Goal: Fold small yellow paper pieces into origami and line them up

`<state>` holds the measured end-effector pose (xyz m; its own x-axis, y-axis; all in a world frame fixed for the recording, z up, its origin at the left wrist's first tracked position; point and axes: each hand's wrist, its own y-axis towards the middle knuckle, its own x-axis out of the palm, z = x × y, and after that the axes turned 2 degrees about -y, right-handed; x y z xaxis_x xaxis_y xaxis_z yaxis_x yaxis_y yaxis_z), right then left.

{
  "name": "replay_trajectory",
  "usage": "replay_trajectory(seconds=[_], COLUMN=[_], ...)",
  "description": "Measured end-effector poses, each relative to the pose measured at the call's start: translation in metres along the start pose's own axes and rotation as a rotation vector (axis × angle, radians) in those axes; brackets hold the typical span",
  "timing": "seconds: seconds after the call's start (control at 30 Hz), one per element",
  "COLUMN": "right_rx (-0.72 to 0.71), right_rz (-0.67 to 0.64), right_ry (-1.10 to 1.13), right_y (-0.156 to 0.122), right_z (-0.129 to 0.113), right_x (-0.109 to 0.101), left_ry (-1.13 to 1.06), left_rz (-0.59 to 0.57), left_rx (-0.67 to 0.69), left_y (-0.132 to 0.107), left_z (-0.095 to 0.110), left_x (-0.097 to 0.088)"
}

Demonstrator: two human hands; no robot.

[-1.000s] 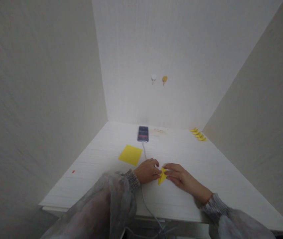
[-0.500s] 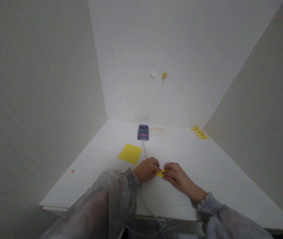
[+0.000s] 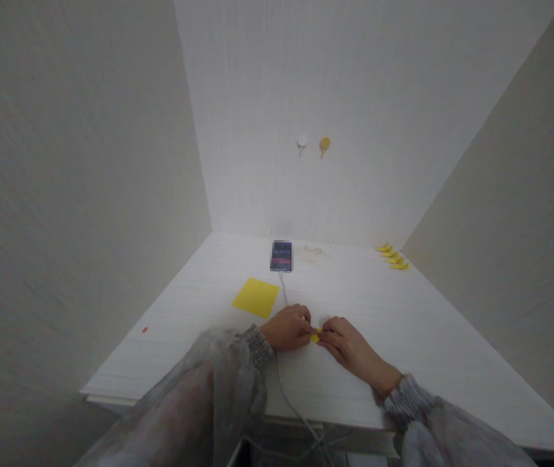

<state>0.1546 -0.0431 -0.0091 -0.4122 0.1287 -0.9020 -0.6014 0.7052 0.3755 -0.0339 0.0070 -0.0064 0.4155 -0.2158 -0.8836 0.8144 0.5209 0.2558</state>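
Observation:
My left hand [image 3: 287, 327] and my right hand [image 3: 348, 342] meet at the middle of the white table [image 3: 403, 337]. Between their fingertips lies a small folded yellow paper piece [image 3: 314, 336], mostly hidden by the fingers. Both hands are closed, pinching and pressing it against the tabletop. A flat yellow paper square [image 3: 256, 297] lies just beyond my left hand.
A phone [image 3: 281, 255] lies near the back wall with a white cable [image 3: 287, 389] running past my left hand and off the front edge. Several folded yellow pieces [image 3: 394, 257] sit at the back right corner. Two small hooks [image 3: 313, 143] are on the wall. A tiny red speck [image 3: 144, 330] lies at the left.
The yellow piece was a larger visible triangle; now only a small sliver shows between my fingertips. My hands have drawn closer together.

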Motion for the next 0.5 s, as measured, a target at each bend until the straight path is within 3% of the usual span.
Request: replay_trajectory(seconds=[0.5], right_rx=[0.018], right_rz=[-0.024], right_ry=[0.076], right_y=[0.0023], right_z=[-0.0003], right_x=[0.0018], left_ry=[0.049], left_rz=[-0.009], left_rx=[0.032], left_y=[0.0034], left_z=[0.0000], left_x=[-0.0015])
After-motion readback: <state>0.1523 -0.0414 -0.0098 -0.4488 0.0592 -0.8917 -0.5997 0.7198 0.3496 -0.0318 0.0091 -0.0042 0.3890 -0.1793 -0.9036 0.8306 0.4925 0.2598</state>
